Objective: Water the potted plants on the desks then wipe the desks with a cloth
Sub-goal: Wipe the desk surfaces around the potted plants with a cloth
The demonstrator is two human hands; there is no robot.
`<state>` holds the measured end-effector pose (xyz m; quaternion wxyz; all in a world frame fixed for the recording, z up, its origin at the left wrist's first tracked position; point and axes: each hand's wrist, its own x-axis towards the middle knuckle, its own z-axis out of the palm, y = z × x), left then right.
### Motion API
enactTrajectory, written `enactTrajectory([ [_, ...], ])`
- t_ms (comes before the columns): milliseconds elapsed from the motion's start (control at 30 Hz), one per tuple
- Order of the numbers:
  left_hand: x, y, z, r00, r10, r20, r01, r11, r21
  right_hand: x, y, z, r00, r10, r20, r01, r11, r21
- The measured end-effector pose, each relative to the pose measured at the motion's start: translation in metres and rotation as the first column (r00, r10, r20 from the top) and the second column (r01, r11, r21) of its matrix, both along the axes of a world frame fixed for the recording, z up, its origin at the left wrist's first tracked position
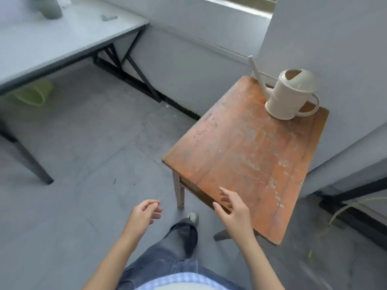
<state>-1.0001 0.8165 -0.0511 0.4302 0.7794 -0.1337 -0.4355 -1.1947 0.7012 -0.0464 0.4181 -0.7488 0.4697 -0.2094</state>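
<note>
- Head view: the right hand (232, 208) is seen released, its fingers spread and only slightly bent, with nothing held in it.
- It is raised over the near edge of the worn orange wooden worktop (240, 160), the forearm stretched forward; whether the edge is touched cannot be told.
- The left hand (146, 212) is seen released too, its fingers loosely curled round nothing, and is held out over the grey floor (88, 143), left of the wooden worktop.
- The cream plastic watering can (291, 95) is stood upright at the far corner of the wooden worktop, well apart from both hands, with its spout pointed up and to the left.
- A pale grey worktop on black legs (52, 42) is seen at the upper left; a blurred grey-green pot (49, 7) is carried at its far edge.
- A translucent green bin (33, 93) is seen under that grey worktop.
</note>
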Motion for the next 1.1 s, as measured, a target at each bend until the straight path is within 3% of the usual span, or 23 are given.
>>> enactTrajectory([
  [133,-0.004,0.072,-0.016,0.996,0.094,-0.006,-0.093,0.992,0.086,0.022,0.049,-0.008,0.94,0.321,-0.119,-0.317,0.947,0.051],
  [300,0.012,0.128,-0.011,0.97,0.243,0.001,-0.243,0.969,0.041,0.057,0.093,-0.014,0.857,0.452,-0.247,-0.452,0.89,0.062],
  [500,0.062,0.195,-0.015,0.957,0.291,-0.02,-0.29,0.956,0.038,0.117,0.142,-0.018,0.873,0.427,-0.236,-0.427,0.903,0.053],
  [633,0.131,0.256,-0.004,0.935,0.351,0.059,-0.351,0.936,-0.002,0.185,0.194,-0.02,0.897,0.399,-0.191,-0.387,0.917,0.096],
  [733,0.176,0.3,-0.001,0.881,0.465,0.088,-0.462,0.885,-0.051,0.228,0.232,-0.021,0.864,0.465,-0.195,-0.451,0.885,0.111],
  [833,0.2,0.325,-0.011,0.85,0.525,0.041,-0.526,0.85,0.016,0.248,0.252,-0.022,0.833,0.497,-0.243,-0.481,0.868,0.126],
  [1100,0.235,0.305,-0.027,0.914,0.401,-0.064,-0.395,0.915,0.08,0.301,0.237,-0.033,0.83,0.474,-0.293,-0.434,0.88,0.192],
])
